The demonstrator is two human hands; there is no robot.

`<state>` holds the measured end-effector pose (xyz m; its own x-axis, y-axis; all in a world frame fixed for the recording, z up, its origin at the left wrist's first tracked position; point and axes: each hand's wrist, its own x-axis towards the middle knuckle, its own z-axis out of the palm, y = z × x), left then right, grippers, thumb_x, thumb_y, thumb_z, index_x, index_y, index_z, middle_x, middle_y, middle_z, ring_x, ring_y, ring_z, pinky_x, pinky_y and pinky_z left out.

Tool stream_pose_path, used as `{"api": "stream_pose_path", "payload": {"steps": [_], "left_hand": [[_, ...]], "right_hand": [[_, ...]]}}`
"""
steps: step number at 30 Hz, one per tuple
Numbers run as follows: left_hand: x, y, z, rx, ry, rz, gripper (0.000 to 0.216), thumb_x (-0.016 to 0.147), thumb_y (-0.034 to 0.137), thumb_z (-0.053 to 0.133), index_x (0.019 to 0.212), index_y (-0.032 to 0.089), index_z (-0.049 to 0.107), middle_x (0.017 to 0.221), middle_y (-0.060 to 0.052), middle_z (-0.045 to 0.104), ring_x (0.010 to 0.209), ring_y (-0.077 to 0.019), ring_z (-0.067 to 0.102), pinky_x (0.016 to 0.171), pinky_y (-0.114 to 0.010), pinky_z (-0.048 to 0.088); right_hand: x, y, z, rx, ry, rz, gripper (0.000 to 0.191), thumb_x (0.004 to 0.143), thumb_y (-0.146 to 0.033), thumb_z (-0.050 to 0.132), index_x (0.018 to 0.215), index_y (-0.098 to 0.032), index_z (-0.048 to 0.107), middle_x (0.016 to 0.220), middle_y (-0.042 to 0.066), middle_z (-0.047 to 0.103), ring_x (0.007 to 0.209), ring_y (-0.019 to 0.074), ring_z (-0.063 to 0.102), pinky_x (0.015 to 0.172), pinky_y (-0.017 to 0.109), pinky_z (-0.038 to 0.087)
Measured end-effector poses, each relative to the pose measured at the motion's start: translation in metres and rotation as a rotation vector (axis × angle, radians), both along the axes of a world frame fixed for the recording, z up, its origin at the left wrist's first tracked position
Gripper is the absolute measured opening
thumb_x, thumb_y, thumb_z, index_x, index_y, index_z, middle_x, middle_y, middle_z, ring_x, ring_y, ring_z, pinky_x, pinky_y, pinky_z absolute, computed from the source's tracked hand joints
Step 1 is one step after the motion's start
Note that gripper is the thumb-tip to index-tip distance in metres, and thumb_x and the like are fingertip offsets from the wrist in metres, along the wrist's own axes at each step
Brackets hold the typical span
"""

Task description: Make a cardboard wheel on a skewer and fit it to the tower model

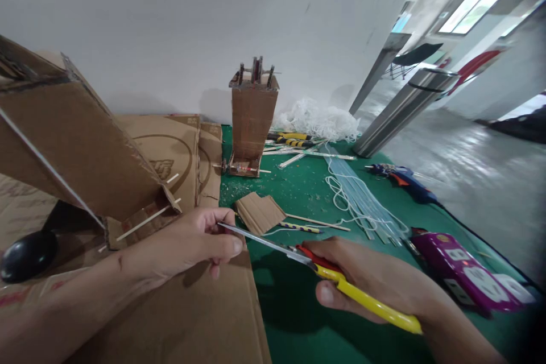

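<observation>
My left hand [213, 239] is closed in a pinch at the far end of a thin grey-white strip [264, 243], in front of a cardboard sheet. From there the strip slants down to the right, to the head of a pair of pliers. My right hand [367, 273] is wrapped round the pliers [375, 304], which have yellow and red handles; their jaws are partly hidden. Just beyond my hands lie a cut piece of corrugated cardboard [258, 211], a wooden stick [318, 222] and a yellow-and-dark patterned rod [301, 227].
Left stands a large cardboard structure [85, 142] with sticks through its base, beside a black rounded object [29, 256]. A cardboard tower [253, 119] stands near the wall. Rightward lie clear glue sticks [358, 187], a glue gun [409, 182] and a purple power strip [464, 270].
</observation>
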<state>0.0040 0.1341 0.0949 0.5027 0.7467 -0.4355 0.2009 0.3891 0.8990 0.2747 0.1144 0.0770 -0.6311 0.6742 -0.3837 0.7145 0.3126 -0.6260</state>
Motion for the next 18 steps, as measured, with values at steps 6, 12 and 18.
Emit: {"api": "stream_pose_path", "payload": {"steps": [6, 12, 18], "left_hand": [[-0.0014, -0.0006, -0.0016, -0.035, 0.014, 0.022, 0.028, 0.067, 0.035, 0.072, 0.067, 0.019, 0.048, 0.06, 0.006, 0.051, 0.047, -0.0055, 0.04, 0.042, -0.016, 0.038], [-0.0013, 0.0013, 0.0008, -0.078, 0.042, 0.0, 0.028, 0.063, 0.033, 0.072, 0.064, 0.02, 0.048, 0.055, 0.007, 0.05, 0.045, -0.006, 0.042, 0.041, -0.017, 0.041], [-0.0042, 0.0035, 0.0032, -0.137, 0.073, -0.077, 0.029, 0.06, 0.033, 0.073, 0.062, 0.019, 0.048, 0.052, 0.007, 0.05, 0.044, -0.0059, 0.042, 0.039, -0.016, 0.043]], "right_hand": [[-0.0009, 0.001, 0.0002, 0.007, -0.041, -0.011, 0.073, 0.082, -0.084, 0.026, 0.085, -0.016, 0.054, 0.071, 0.004, 0.055, 0.058, 0.0147, 0.044, 0.05, 0.025, 0.03], [-0.0013, 0.0019, 0.0019, -0.03, -0.086, -0.031, 0.066, 0.08, -0.081, 0.037, 0.083, -0.018, 0.054, 0.069, 0.0, 0.051, 0.058, 0.0127, 0.037, 0.051, 0.025, 0.028], [0.0059, -0.0008, -0.0002, -0.023, 0.005, 0.037, 0.066, 0.082, -0.081, 0.034, 0.082, -0.018, 0.053, 0.068, 0.002, 0.052, 0.057, 0.0133, 0.041, 0.047, 0.024, 0.029]]}}
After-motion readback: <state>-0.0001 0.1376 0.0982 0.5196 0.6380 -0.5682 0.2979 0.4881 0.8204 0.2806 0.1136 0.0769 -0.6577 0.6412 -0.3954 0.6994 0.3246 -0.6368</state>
